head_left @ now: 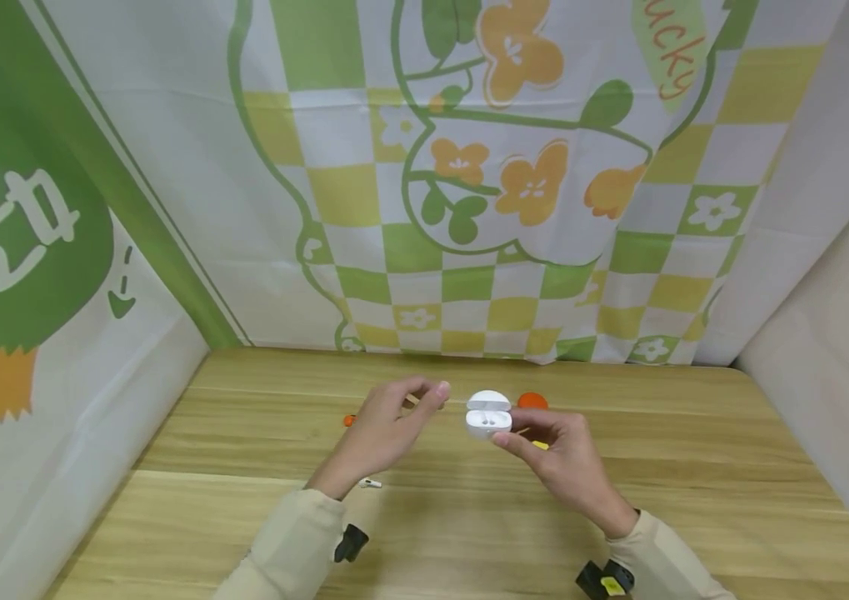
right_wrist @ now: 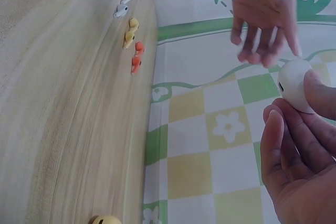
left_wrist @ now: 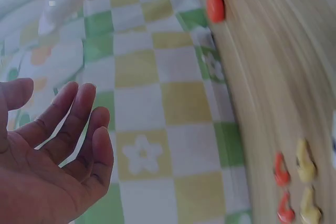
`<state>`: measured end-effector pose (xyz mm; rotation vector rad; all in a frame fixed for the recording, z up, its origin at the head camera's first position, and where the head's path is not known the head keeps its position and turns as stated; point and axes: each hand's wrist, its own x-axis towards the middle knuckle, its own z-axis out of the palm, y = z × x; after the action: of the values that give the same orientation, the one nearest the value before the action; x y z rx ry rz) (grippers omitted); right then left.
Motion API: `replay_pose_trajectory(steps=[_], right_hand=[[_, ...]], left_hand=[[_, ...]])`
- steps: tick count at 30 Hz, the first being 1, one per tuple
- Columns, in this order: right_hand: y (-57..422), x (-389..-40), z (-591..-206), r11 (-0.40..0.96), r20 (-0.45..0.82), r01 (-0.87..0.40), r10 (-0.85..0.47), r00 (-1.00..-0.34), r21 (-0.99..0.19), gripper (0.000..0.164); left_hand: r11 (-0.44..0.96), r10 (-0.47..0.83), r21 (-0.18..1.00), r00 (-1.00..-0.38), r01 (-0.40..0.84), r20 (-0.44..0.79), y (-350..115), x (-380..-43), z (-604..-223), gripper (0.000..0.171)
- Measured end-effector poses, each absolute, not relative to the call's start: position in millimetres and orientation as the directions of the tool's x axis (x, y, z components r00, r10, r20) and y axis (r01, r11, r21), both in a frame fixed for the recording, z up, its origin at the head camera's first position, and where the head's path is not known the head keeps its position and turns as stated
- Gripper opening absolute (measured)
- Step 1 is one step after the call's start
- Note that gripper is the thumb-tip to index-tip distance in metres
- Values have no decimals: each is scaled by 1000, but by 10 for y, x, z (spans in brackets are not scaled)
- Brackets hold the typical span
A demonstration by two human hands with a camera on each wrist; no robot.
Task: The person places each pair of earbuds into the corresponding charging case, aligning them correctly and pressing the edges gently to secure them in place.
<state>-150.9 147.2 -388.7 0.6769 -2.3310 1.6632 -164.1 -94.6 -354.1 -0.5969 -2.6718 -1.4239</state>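
White earbud case in right hand

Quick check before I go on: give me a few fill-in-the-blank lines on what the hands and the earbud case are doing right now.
1. The white earbud case is held by the ____ hand.
2. The lid of the case stands ____.
3. The left hand is ____ the case, not touching it.
4. The loose earbuds lie on the ____ table.

Missing words: right; open; beside; wooden
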Motion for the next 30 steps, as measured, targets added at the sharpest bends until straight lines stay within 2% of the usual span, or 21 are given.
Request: replay_pose_trajectory(steps=[10, 16, 23, 30], right_hand=[[1481, -1491, -3857, 275, 391, -444, -226, -892, -853, 16], [1432, -1391, -3659, 304, 381, -436, -225, -897, -847, 16], [1419, -1351, -3563, 317, 372, -431, -229, -899, -845, 14], [1422, -1364, -3569, 320, 365, -426, -234, -901, -846, 15]], left_hand=[[523, 237, 795, -949, 307, 210, -1527, -1577, -3773, 35], [582, 223, 762, -956, 286, 189, -1821, -1557, -3937, 30], [612, 273, 733, -949, 296, 156, -2096, -1566, -4169, 26], [599, 341, 755, -938, 267, 61, -2241, -1571, -4351, 36]])
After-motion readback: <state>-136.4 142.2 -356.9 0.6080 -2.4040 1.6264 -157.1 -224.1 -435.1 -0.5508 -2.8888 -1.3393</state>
